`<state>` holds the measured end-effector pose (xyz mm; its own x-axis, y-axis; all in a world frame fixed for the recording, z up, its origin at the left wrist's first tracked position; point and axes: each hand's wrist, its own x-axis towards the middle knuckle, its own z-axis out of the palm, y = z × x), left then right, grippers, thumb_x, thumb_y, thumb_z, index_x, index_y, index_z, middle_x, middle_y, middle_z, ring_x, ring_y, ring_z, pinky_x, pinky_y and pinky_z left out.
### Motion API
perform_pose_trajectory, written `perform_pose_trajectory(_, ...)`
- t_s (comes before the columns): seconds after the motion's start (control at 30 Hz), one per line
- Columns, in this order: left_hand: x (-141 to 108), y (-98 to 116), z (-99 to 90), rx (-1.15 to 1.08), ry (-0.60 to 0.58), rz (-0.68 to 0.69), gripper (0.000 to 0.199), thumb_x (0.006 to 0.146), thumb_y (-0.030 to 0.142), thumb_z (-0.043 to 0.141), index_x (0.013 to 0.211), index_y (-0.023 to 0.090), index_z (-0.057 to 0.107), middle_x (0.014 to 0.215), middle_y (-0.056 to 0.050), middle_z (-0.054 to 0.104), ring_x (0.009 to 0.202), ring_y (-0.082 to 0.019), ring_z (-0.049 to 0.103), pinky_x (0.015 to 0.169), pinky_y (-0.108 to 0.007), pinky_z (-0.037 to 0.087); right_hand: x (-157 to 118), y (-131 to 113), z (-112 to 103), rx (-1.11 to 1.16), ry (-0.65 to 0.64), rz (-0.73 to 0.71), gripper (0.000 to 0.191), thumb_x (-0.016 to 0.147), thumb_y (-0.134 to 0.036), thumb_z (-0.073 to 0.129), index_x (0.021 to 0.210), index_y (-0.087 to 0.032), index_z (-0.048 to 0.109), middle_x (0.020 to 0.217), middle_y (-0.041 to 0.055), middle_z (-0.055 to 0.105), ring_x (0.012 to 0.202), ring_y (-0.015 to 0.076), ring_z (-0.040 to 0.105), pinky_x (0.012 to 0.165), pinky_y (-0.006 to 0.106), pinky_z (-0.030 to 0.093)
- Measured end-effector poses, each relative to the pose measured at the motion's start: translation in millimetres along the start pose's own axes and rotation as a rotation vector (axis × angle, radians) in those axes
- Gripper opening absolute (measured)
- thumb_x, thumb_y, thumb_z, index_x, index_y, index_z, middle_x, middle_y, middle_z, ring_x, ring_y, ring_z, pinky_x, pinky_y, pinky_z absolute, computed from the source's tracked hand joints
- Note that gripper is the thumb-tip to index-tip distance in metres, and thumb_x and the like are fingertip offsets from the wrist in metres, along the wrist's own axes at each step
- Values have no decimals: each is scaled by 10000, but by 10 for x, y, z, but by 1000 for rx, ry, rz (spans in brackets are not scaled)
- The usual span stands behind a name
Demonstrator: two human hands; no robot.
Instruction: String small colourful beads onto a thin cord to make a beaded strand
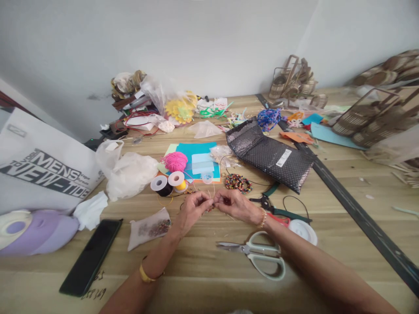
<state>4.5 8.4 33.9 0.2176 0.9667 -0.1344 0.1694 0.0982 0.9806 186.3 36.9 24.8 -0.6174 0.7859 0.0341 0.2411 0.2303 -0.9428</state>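
Note:
My left hand (194, 210) and my right hand (236, 205) meet above the middle of the table, fingertips pinched together. A thin pale cord (214, 187) rises from between them. Small dark and reddish beads show under the fingertips, partly hidden by them. Just beyond my right hand lies a coil of multicoloured beads (238, 183). To the left of my left hand is a translucent pouch (149, 229) with beads inside. Scissors (247, 249) with pale green handles lie nearer me, blades pointing left.
Spools of black cord (161, 186) and yellow cord (178, 182) stand beside a pink yarn ball (176, 162). A black bubble mailer (271, 152), green-handled pliers (281, 211) and a white spool (303, 232) lie right. A phone (91, 257) and white bag (131, 172) are left.

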Motion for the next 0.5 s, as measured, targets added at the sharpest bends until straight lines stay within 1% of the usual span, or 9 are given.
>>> perform_pose_trajectory(0.23,5,-16,-4,5,-4,-24,261,746,397,656,688,156,574,577,28,503,542,-92,417,511,-216,331,-5,30,25,28,25,-12,87,797,-217,566,744,-149,570,568,-54,447,514,72,373,478,192,288)
perform_pose_trajectory(0.37,6,-11,-7,2,-10,-24,263,749,399,656,689,154,580,589,20,522,553,-96,435,516,-215,343,-11,32,28,22,30,-20,70,785,-196,562,741,-145,584,550,-58,441,498,68,359,472,194,275)
perform_pose_trajectory(0.5,1,10,-2,-2,-9,-31,271,739,402,665,690,153,570,566,36,494,514,-79,393,487,-210,306,-3,31,33,51,33,-15,68,781,-198,568,744,-143,582,560,-55,452,501,65,368,474,189,284)
